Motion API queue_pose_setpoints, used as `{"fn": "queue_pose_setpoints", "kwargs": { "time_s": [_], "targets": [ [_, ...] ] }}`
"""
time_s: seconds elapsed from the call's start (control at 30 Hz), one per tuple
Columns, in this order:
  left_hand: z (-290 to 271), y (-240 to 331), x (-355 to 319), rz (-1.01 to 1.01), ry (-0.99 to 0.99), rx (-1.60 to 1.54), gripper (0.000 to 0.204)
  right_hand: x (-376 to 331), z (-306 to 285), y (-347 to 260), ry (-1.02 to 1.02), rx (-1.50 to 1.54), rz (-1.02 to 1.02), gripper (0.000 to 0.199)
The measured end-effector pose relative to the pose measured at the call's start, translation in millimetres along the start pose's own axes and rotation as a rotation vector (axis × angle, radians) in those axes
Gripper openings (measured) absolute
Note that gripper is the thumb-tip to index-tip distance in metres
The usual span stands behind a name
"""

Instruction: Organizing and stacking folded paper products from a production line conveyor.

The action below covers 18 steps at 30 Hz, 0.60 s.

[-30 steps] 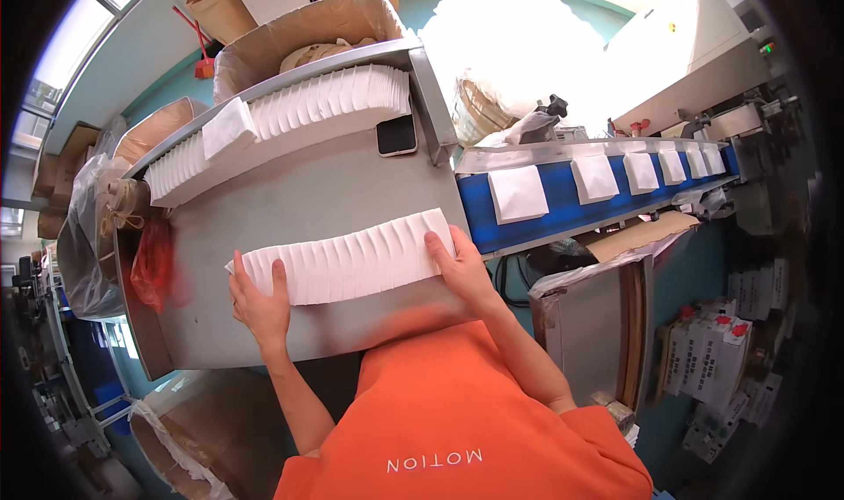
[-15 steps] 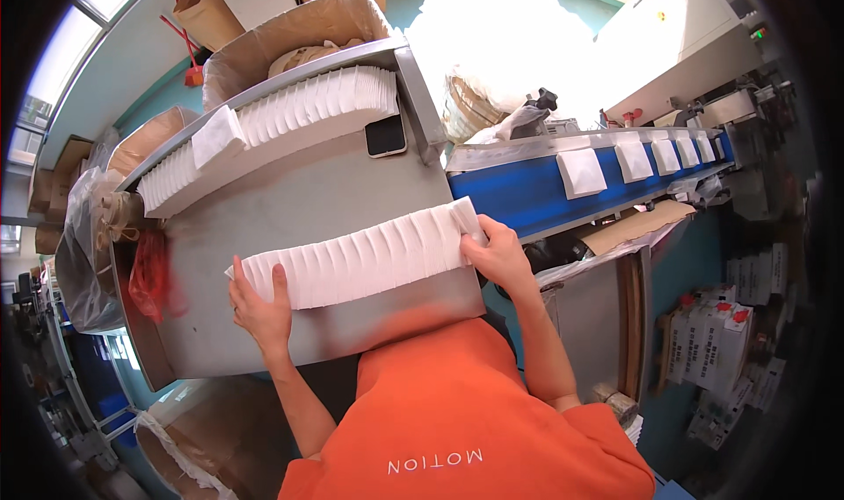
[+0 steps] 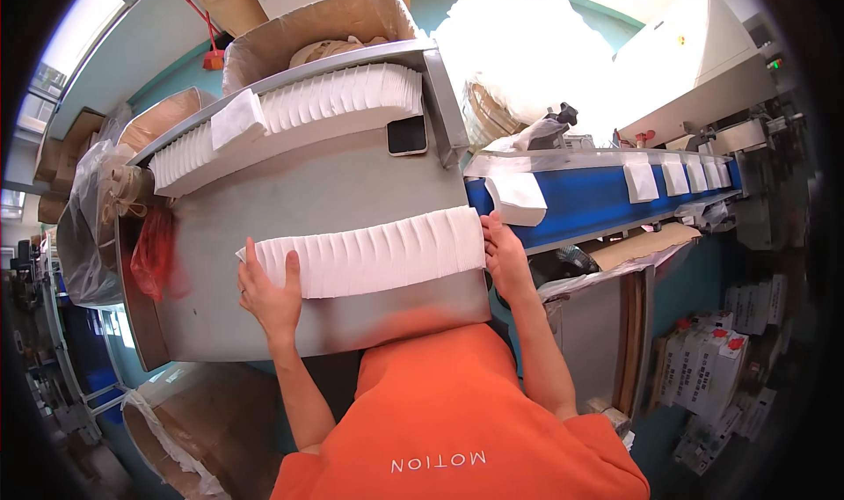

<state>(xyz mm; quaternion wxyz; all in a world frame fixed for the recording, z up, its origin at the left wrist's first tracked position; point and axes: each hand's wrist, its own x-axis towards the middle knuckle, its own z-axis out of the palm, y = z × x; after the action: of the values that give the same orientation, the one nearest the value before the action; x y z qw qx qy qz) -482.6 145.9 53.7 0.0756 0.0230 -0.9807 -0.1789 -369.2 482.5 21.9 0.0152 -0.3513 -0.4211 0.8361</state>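
So the person's got a long row of folded white napkins [image 3: 374, 255] lying across the middle of the grey steel table [image 3: 290, 192], squeezed from both ends. Left hand [image 3: 268, 293] sits at the row's 9 o'clock end, fingers spread wide and flat against the last napkin. Right hand [image 3: 505, 258] caps the 3 o'clock end, fingers together and pressed on the stack, right by the table edge. Pushing in from both sides looks like what keeps the row from fanning out.

At 12 o'clock from the row there's a second napkin row [image 3: 290, 117] banked against a raised rail, with a dark phone [image 3: 407, 135] beside it. The blue conveyor belt [image 3: 598, 197] runs off toward 3 o'clock, carrying single white packs [image 3: 519, 199].
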Motion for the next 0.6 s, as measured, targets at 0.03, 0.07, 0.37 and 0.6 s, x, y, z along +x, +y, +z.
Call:
{"fn": "queue_pose_setpoints", "kwargs": {
  "time_s": [0.03, 0.07, 0.37, 0.6],
  "targets": [
    [1.6, 2.4, 1.5, 0.021, -0.009, -0.004, 0.075, 4.3, 12.7, 10.1, 0.028, -0.244, -0.150, 0.048],
    [1.4, 0.4, 0.7, 0.012, -0.011, -0.013, 0.074, -4.7, 35.6, 6.8, -0.030, -0.549, -0.237, 0.046],
    [-1.3, 3.1, -2.2, -0.034, -0.031, -0.021, 0.073, -22.4, 8.5, 27.4, -0.100, -0.331, 0.135, 0.038],
    [-1.2, 13.4, -5.9, 0.009, -0.047, -0.004, 0.071, -8.1, 6.2, 16.7, 0.113, -0.206, -0.031, 0.051]
  ]
}}
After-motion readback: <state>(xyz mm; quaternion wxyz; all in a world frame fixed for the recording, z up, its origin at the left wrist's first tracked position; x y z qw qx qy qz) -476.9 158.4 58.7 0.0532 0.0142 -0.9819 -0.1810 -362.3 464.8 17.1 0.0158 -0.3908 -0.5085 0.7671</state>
